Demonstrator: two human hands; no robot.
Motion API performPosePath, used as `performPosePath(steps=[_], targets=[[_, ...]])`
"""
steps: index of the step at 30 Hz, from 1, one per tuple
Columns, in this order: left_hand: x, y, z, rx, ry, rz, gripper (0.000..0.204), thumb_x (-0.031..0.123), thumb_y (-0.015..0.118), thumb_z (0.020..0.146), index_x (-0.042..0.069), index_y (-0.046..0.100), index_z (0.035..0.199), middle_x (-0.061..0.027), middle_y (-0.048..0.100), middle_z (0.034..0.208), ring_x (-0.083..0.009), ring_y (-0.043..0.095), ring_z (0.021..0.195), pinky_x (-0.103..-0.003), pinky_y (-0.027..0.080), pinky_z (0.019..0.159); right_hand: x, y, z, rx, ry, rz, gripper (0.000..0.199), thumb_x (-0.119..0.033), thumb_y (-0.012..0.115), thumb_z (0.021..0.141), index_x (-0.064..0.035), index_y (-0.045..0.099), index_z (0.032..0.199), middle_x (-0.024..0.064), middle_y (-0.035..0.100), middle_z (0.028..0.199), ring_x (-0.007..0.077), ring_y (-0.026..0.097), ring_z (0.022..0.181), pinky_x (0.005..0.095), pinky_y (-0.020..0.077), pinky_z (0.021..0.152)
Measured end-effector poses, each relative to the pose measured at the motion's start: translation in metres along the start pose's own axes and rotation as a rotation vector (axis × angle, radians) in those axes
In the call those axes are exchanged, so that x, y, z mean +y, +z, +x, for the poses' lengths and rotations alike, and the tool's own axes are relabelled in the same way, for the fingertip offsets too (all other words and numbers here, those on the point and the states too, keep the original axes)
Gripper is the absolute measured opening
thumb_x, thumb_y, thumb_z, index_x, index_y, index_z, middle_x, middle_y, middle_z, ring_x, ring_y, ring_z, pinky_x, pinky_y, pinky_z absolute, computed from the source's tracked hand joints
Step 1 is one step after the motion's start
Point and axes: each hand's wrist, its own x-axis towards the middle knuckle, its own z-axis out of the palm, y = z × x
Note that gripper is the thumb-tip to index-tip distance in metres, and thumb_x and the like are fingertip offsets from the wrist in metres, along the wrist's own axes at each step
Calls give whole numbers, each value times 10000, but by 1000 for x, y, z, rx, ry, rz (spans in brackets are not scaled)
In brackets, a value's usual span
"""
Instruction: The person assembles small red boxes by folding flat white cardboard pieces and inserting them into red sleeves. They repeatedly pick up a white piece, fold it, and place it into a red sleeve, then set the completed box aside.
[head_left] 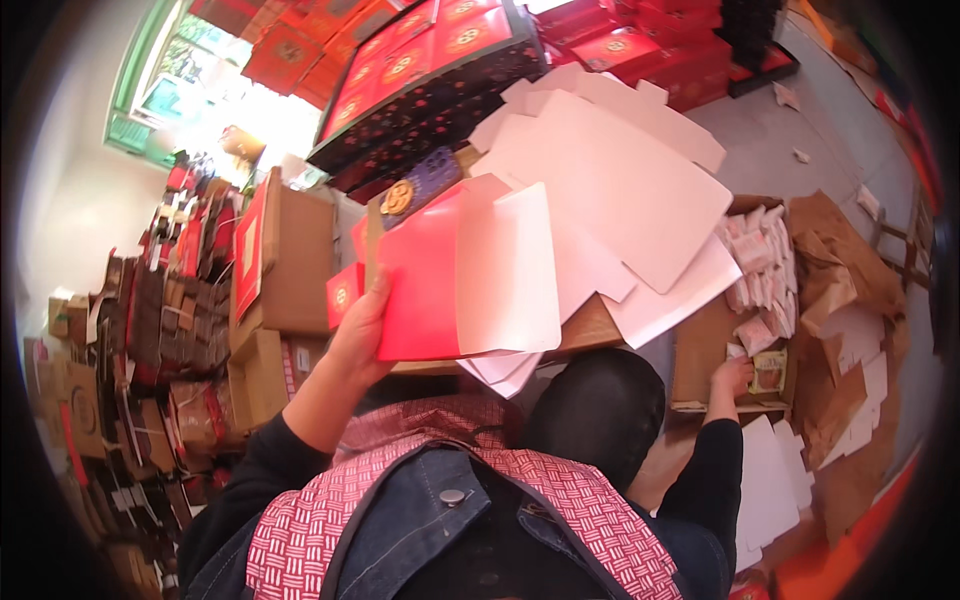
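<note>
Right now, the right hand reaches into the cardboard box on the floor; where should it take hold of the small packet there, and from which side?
The right hand is best taking the small packet by its near left edge, coming from above and from the left. It lies flat in the cardboard box, top face exposed, and that edge is already next to the fingers. More packets are piled behind it, so the far side looks crowded.

Left hand (358, 325) grips the near-left edge of a flat box blank (450, 280), held over the worktop (590, 325). Beyond it and to the right: a stack of flat sheets (620, 170) on the worktop. Right hand (732, 375) reaches down right into an open carton (700, 350), touching a small packet (769, 370); bundled packets (760, 265) lie just beyond. Left of left hand: stacked cartons (290, 260).
</note>
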Motion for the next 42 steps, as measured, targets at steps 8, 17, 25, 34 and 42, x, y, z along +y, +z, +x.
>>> performPosePath(steps=[8, 17, 25, 34, 42], targets=[[-5, -20, -21, -52, -7, -227, 541, 436, 463, 989, 35, 438, 1351, -126, 562, 1303, -242, 582, 1161, -399, 483, 996, 8, -86, -57, -633, -1, 1193, 521, -192, 661, 819, -3, 499, 1277, 149, 591, 1144, 305, 633, 971, 433, 580, 702], [-25, -22, -25, -252, 251, -178, 515, 414, 500, 986, -18, 498, 1266, -105, 601, 1178, -181, 609, 1048, -311, 508, 907, -45, -435, -309, -178, -1174, 1613, 446, -162, 648, 884, 30, 503, 1259, 94, 594, 1142, 186, 593, 1039, 318, 475, 895], [-38, -41, -61, -368, 351, -401, 487, 410, 481, 995, -12, 518, 1236, -103, 610, 1173, -179, 615, 1051, -309, 514, 908, -112, -494, -443, 214, -1508, 575, 317, -145, 620, 878, 52, 575, 1123, 242, 600, 908, 382, 604, 823, 412, 488, 732], [-37, -58, -72, -321, 293, -758, 562, 471, 426, 992, 22, 434, 1329, -96, 575, 1259, -208, 589, 1125, -358, 475, 973, -118, -409, -488, 432, -1429, 1174, 486, -57, 645, 872, 48, 439, 1300, 159, 536, 1212, 258, 572, 1057, 342, 471, 909], [-41, -87, -42, -256, 657, -590, 595, 230, 542, 988, 49, 238, 1467, -107, 419, 1405, -192, 448, 1260, -355, 398, 1041, -170, -343, -484, -444, -1245, 1386, 674, -35, 638, 882, 32, 239, 1420, 163, 506, 1267, 215, 537, 1148, 339, 449, 964]])
